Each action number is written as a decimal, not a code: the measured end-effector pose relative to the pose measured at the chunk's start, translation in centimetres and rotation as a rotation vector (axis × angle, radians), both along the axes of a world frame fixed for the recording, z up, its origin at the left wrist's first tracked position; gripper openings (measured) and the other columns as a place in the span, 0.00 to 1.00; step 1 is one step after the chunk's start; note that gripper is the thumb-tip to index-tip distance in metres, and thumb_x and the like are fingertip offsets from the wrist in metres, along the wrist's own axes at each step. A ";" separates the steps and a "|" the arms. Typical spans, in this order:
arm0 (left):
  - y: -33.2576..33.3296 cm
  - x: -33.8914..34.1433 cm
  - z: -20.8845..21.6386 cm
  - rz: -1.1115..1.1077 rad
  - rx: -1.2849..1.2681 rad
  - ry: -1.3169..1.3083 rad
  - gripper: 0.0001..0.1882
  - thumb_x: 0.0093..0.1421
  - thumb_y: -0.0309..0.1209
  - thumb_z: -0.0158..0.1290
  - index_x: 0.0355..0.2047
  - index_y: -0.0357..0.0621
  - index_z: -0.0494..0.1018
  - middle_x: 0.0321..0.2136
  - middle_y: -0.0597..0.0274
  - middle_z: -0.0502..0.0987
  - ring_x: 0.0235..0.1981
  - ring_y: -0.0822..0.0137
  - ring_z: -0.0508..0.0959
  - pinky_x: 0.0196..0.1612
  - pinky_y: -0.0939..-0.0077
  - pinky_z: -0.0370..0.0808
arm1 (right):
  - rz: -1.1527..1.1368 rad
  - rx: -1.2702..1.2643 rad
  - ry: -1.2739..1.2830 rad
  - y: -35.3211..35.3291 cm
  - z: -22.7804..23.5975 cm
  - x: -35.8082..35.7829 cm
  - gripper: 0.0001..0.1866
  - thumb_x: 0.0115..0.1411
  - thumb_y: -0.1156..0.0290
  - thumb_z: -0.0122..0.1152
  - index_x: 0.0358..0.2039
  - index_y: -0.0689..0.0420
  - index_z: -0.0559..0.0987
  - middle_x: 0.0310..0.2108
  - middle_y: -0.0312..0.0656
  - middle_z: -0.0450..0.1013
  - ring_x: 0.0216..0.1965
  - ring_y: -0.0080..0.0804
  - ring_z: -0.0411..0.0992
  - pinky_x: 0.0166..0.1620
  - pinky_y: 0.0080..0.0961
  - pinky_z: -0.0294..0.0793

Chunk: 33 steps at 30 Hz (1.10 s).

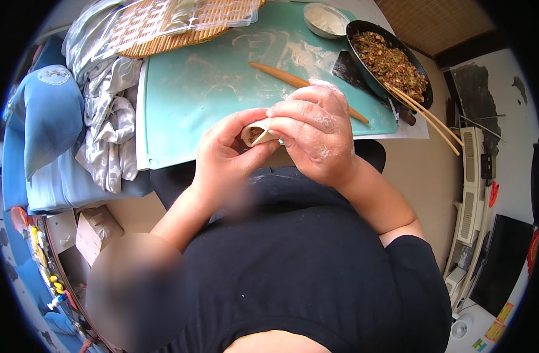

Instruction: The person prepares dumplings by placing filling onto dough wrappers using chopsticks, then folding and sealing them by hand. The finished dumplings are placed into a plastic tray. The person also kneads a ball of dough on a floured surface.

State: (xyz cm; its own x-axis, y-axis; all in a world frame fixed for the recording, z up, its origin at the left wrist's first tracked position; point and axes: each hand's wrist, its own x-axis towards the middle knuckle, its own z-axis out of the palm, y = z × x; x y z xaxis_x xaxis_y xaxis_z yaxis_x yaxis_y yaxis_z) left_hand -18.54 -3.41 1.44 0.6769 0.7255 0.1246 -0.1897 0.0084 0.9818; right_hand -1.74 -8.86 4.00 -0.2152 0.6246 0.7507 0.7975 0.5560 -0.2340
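Note:
A dumpling [257,134] is held up between my two hands, above the near edge of the turquoise mat. Its pale dough wrapper is folded over, and brown filling shows at the end toward my left hand. My left hand [225,144] grips it between thumb and fingers from the left. My right hand [316,132], dusted with flour, pinches the wrapper's edge on the right side. The right fingertips partly cover the dough. Beyond my right hand a thin wooden rolling pin [279,73] lies slantwise on the mat.
The floured turquoise mat [187,100] covers the table. At far right stand a black pan [422,67] of chopped filling with chopsticks [434,120] across its rim, and a bowl of flour [327,20]. A woven tray [181,41] bearing a clear plastic tray lies far left, beside grey cloth [107,117].

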 end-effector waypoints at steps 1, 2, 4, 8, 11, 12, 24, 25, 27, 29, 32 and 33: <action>-0.2 0.1 -0.1 -0.008 -0.032 -0.040 0.23 0.53 0.17 0.55 0.50 0.33 0.65 0.40 0.58 0.74 0.41 0.71 0.75 0.43 0.79 0.73 | 0.012 -0.018 0.015 0.0 0.2 0.1 0.07 0.47 0.74 0.58 0.30 0.56 0.77 0.35 0.37 0.72 0.37 0.36 0.67 0.44 0.34 0.64; -0.3 0.1 -0.2 -0.015 -0.064 -0.080 0.23 0.53 0.17 0.55 0.50 0.33 0.65 0.40 0.57 0.74 0.41 0.70 0.75 0.43 0.78 0.73 | 0.023 -0.035 0.030 -0.1 0.2 0.2 0.06 0.49 0.75 0.57 0.30 0.56 0.77 0.35 0.38 0.72 0.37 0.36 0.67 0.44 0.34 0.64; -0.2 0.0 0.2 -0.032 -0.189 -0.098 0.23 0.53 0.18 0.54 0.50 0.34 0.65 0.41 0.55 0.74 0.40 0.67 0.76 0.43 0.77 0.74 | -0.032 -0.055 0.227 -0.6 0.2 0.9 0.05 0.52 0.74 0.55 0.30 0.56 0.77 0.37 0.41 0.71 0.38 0.37 0.66 0.44 0.34 0.64; -0.1 0.2 0.5 -0.041 -0.245 -0.149 0.23 0.54 0.20 0.54 0.50 0.35 0.64 0.42 0.51 0.74 0.41 0.62 0.77 0.42 0.74 0.76 | -0.053 -0.040 0.303 -1.3 0.3 2.0 0.05 0.55 0.72 0.54 0.30 0.56 0.78 0.39 0.45 0.69 0.39 0.41 0.65 0.44 0.32 0.63; -0.3 0.4 0.4 -0.046 -0.248 -0.194 0.23 0.54 0.20 0.54 0.51 0.35 0.64 0.42 0.51 0.73 0.41 0.61 0.77 0.43 0.74 0.76 | -0.033 -0.062 0.202 -1.5 0.6 1.5 0.05 0.54 0.73 0.55 0.31 0.55 0.78 0.40 0.45 0.69 0.42 0.41 0.64 0.46 0.33 0.62; -0.3 0.5 0.4 -0.047 -0.247 -0.208 0.23 0.54 0.21 0.54 0.51 0.35 0.63 0.42 0.51 0.73 0.41 0.61 0.77 0.43 0.73 0.76 | -0.026 -0.084 0.158 -1.6 0.8 1.4 0.06 0.56 0.72 0.54 0.32 0.55 0.78 0.41 0.46 0.69 0.44 0.40 0.63 0.48 0.33 0.61; -0.4 0.7 0.4 0.088 -0.026 -0.150 0.23 0.53 0.16 0.53 0.50 0.34 0.64 0.43 0.53 0.73 0.44 0.64 0.75 0.45 0.74 0.74 | 0.068 -0.481 0.482 -2.1 -0.3 1.4 0.13 0.61 0.62 0.51 0.29 0.60 0.74 0.22 0.42 0.68 0.25 0.35 0.66 0.31 0.26 0.65; -0.4 0.8 0.4 0.090 -0.008 -0.152 0.23 0.52 0.15 0.53 0.49 0.34 0.65 0.44 0.54 0.73 0.44 0.65 0.74 0.46 0.75 0.73 | 0.064 -0.471 0.419 -2.0 -0.2 1.2 0.14 0.61 0.61 0.51 0.29 0.60 0.74 0.22 0.42 0.67 0.25 0.36 0.65 0.30 0.26 0.65; -0.4 0.8 0.4 0.097 0.028 -0.158 0.23 0.51 0.14 0.53 0.49 0.33 0.66 0.45 0.55 0.72 0.46 0.68 0.73 0.48 0.77 0.72 | 0.034 -0.392 0.341 -1.8 0.1 1.0 0.11 0.58 0.64 0.56 0.28 0.60 0.73 0.21 0.44 0.67 0.22 0.40 0.65 0.27 0.29 0.64; -0.3 0.8 0.2 0.108 0.105 -0.154 0.23 0.51 0.13 0.54 0.48 0.34 0.66 0.45 0.56 0.72 0.46 0.68 0.73 0.47 0.77 0.72 | -0.003 -0.344 0.276 -1.8 0.5 0.8 0.09 0.55 0.67 0.59 0.28 0.60 0.73 0.21 0.44 0.67 0.21 0.42 0.65 0.25 0.30 0.64; -0.2 0.9 0.0 0.125 0.201 -0.125 0.23 0.49 0.12 0.54 0.48 0.35 0.67 0.46 0.56 0.71 0.46 0.68 0.73 0.47 0.77 0.72 | -0.052 -0.251 0.138 -1.6 0.2 0.7 0.08 0.50 0.72 0.62 0.27 0.60 0.73 0.20 0.44 0.67 0.20 0.44 0.65 0.24 0.32 0.64; -0.2 0.9 -0.1 0.132 0.229 -0.112 0.23 0.49 0.12 0.54 0.48 0.35 0.68 0.46 0.56 0.71 0.46 0.68 0.73 0.47 0.77 0.72 | -0.064 -0.221 0.102 -1.5 0.2 0.6 0.08 0.50 0.70 0.61 0.25 0.59 0.72 0.20 0.43 0.67 0.20 0.42 0.66 0.24 0.32 0.65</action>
State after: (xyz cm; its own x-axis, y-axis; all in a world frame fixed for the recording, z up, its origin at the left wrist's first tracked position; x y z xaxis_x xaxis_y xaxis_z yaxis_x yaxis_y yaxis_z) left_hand -17.66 -3.63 1.36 0.5511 0.7509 0.3639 -0.2816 -0.2431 0.9282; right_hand -1.11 -10.40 4.16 -0.0999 0.7858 0.6104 0.7956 0.4315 -0.4252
